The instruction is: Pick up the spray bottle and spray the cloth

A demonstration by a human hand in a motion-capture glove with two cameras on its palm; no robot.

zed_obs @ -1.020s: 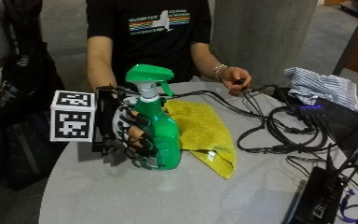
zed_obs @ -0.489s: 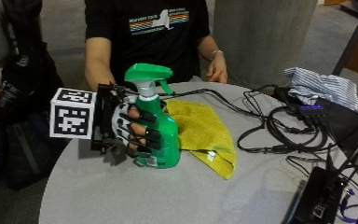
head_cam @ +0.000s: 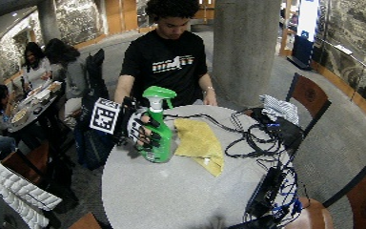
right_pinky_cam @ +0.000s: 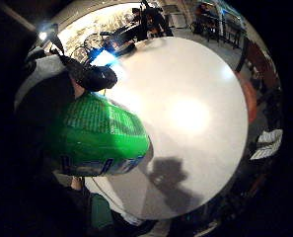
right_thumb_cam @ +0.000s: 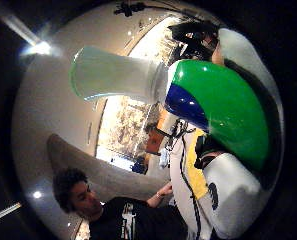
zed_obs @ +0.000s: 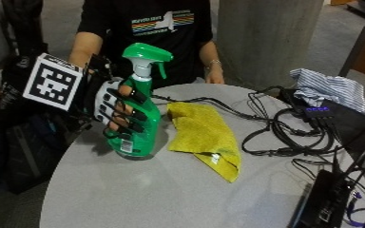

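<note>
With its fingers curled round the body of the green spray bottle [zed_obs: 138,118], upright near the table's [zed_obs: 170,190] left edge, the gloved right hand [zed_obs: 116,111] seems mid-pickup; next, aiming the nozzle right at the yellow cloth [zed_obs: 205,135] lying just beside.

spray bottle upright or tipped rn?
Upright. In the outside view the spray bottle stands with its trigger head on top, the gloved right hand gripping its body, beside the yellow cloth. Whether its base touches the table: cannot tell.
</note>
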